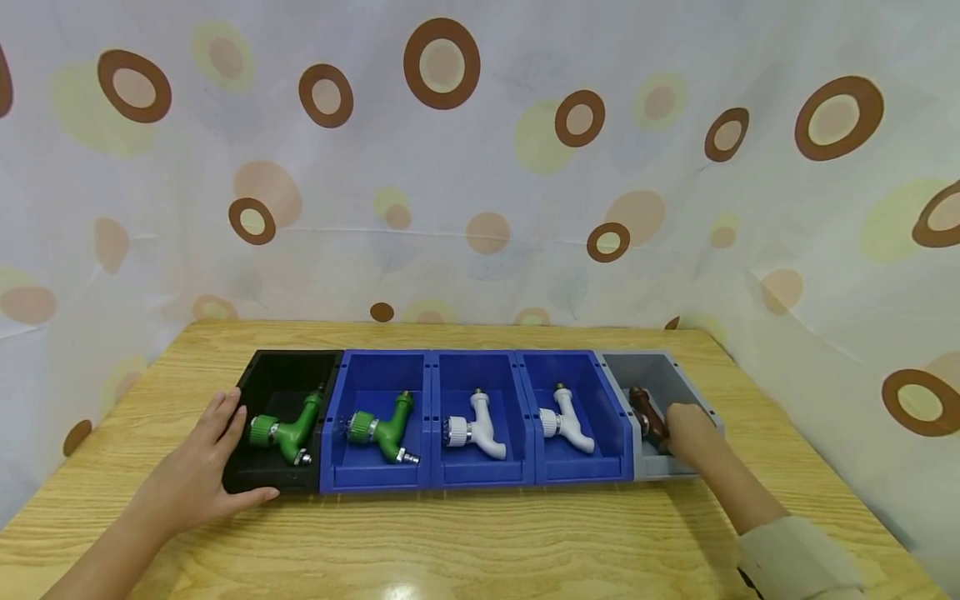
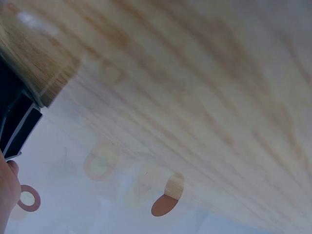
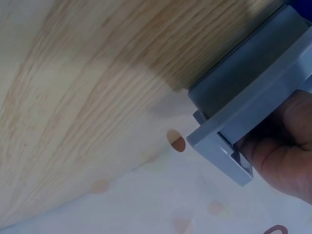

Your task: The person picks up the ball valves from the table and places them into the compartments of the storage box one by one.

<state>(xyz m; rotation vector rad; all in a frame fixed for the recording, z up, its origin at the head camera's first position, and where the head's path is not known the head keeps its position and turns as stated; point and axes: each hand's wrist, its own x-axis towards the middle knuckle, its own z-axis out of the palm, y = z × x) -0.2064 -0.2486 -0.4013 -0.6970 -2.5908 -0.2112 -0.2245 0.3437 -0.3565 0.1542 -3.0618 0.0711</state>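
Note:
My left hand [image 1: 191,475] lies against the left side of a black bin [image 1: 240,475], fingers straight and thumb spread along its front. A green tap [image 1: 296,429] sits in that bin. In the head view my right hand [image 1: 690,433] reaches into a grey bin [image 1: 630,358] at the right end, its fingers curled at a brown tap [image 1: 649,417], apparently gripping it. The fingertips are hidden. In the right wrist view the hand [image 3: 287,151] is inside the grey bin's wall [image 3: 263,102], and the tap is out of sight.
Between the end bins stand blue bins: one [image 1: 375,477] with a green tap [image 1: 390,429], another [image 1: 480,475] with a white tap [image 1: 482,429], a third [image 1: 585,471] with a white tap [image 1: 570,421]. All stand in a row on a wooden table [image 1: 450,542]. Patterned sheeting [image 1: 480,167] surrounds it.

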